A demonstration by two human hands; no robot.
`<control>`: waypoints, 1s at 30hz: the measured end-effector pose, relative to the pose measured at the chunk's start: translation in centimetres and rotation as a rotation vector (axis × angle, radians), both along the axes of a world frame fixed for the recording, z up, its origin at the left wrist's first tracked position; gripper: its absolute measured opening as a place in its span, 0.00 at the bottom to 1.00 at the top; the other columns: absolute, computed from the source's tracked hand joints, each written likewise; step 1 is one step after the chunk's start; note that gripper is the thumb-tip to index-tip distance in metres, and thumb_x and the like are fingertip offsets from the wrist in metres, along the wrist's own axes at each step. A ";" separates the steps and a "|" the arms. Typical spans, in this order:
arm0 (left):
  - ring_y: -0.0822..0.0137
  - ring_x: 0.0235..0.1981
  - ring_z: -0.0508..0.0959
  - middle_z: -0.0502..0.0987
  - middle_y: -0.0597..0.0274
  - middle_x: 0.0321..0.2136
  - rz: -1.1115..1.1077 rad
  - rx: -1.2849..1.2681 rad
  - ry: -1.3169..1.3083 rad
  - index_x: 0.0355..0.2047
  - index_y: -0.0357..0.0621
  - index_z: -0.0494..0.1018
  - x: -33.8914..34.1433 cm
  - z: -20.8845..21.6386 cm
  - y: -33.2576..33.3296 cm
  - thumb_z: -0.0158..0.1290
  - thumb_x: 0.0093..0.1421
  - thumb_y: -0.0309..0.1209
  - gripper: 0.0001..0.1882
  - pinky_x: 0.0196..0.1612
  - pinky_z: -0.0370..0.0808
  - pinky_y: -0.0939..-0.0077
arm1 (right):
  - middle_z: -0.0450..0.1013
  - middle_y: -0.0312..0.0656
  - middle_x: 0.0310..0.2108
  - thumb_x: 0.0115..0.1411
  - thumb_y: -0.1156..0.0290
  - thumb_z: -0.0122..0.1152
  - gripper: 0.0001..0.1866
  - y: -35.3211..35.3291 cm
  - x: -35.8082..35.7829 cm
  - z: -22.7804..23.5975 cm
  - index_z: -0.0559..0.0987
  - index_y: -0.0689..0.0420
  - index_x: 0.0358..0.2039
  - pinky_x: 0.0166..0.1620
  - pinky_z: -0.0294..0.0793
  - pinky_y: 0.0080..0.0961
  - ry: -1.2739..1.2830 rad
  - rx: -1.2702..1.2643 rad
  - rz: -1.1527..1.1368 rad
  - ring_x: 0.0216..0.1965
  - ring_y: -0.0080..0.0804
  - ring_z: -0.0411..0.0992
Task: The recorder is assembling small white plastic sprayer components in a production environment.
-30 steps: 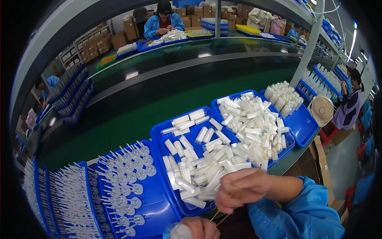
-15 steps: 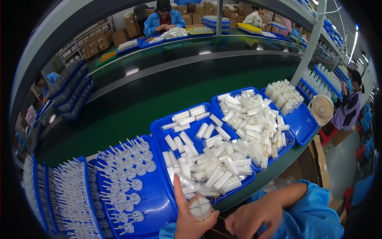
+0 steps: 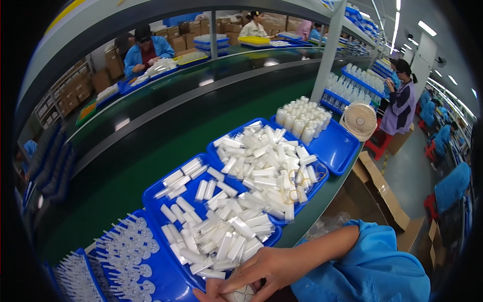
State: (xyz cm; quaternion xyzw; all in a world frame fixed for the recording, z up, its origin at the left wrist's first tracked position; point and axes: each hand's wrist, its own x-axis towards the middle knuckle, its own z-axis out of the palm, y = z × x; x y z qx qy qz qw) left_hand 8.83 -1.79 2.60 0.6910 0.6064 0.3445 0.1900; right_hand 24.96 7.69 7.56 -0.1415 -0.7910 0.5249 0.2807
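At the lower edge, a round bundle of white wrapped pieces (image 3: pixel 240 294) sits between my hands, its end face up and divided into wedges. My left hand (image 3: pixel 208 292) grips it from the left, mostly cut off by the frame. My right hand (image 3: pixel 269 268) reaches over from the right, fingers curled round the bundle. Whether a rubber band is in those fingers is hidden. Just beyond lies a blue tray (image 3: pixel 149 195) of loose white wrapped pieces. A second blue tray (image 3: pixel 321 177) behind it holds a heap of the same, with tan rubber bands (image 3: pixel 293 195) on top.
Upright bundles (image 3: pixel 304 117) stand in a blue tray at the right, by a beige fan (image 3: pixel 360 121). Clear stemmed plastic parts (image 3: pixel 128 251) fill trays at left. A green conveyor (image 3: pixel 166 146) runs behind. A cardboard box (image 3: pixel 382 194) is open at right. Co-workers sit beyond.
The view has swung right, so the trays sit further left. My right hand, earlier pulling a rubber band out from the bundle, is now over the bundle. The left forefinger no longer points up.
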 end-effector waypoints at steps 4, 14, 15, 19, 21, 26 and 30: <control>0.50 0.37 0.69 0.67 0.53 0.35 -0.179 -0.246 -0.089 0.45 0.36 0.63 -0.4 1.5 0.7 0.57 0.44 0.33 0.27 0.57 0.49 0.47 | 0.72 0.42 0.32 0.41 0.71 0.65 0.19 -1.1 0.3 -1.0 0.74 0.57 0.36 0.34 0.73 0.28 -0.083 0.158 -0.085 0.32 0.43 0.72; 0.57 0.32 0.74 0.72 0.48 0.31 0.043 -0.174 -0.303 0.44 0.34 0.67 -9.2 1.9 -7.5 0.51 0.51 0.19 0.18 0.34 0.72 0.73 | 0.72 0.41 0.28 0.42 0.74 0.64 0.19 8.5 15.9 1.1 0.74 0.59 0.38 0.25 0.71 0.19 -0.314 0.663 -1.374 0.19 0.26 0.69; 0.56 0.32 0.74 0.73 0.47 0.30 0.104 -0.222 -0.159 0.42 0.34 0.68 -10.3 2.1 -7.9 0.51 0.51 0.19 0.16 0.33 0.72 0.72 | 0.72 0.43 0.28 0.43 0.73 0.64 0.20 10.0 18.0 1.1 0.72 0.59 0.39 0.25 0.70 0.22 -0.375 0.632 -1.514 0.19 0.29 0.70; 0.50 0.31 0.74 0.73 0.45 0.29 0.236 -0.207 0.388 0.37 0.36 0.71 -11.9 1.8 -7.5 0.54 0.51 0.23 0.11 0.33 0.71 0.67 | 0.71 0.47 0.26 0.43 0.67 0.65 0.24 14.8 24.5 -2.2 0.69 0.59 0.41 0.29 0.71 0.31 -0.667 0.612 -1.581 0.22 0.38 0.71; 0.46 0.32 0.73 0.72 0.44 0.32 0.292 -0.191 0.555 0.37 0.36 0.71 -11.8 1.5 -7.0 0.54 0.52 0.27 0.12 0.35 0.70 0.61 | 0.70 0.48 0.26 0.43 0.64 0.65 0.26 16.6 25.4 -3.6 0.67 0.58 0.41 0.32 0.71 0.34 -0.757 0.501 -1.537 0.27 0.42 0.72; 0.48 0.35 0.72 0.72 0.47 0.34 0.496 -0.322 0.579 0.39 0.37 0.71 -11.7 1.1 -6.2 0.54 0.52 0.29 0.14 0.38 0.69 0.62 | 0.71 0.48 0.26 0.43 0.65 0.66 0.25 18.4 25.4 -6.3 0.69 0.60 0.40 0.36 0.71 0.32 -0.744 0.396 -1.419 0.31 0.44 0.73; 0.48 0.34 0.73 0.72 0.47 0.34 0.536 -0.252 0.642 0.39 0.37 0.71 -12.6 0.0 -5.9 0.54 0.51 0.30 0.15 0.37 0.70 0.62 | 0.72 0.49 0.31 0.42 0.65 0.66 0.25 18.7 26.6 -6.8 0.70 0.60 0.40 0.40 0.71 0.33 -0.822 0.453 -1.360 0.37 0.45 0.72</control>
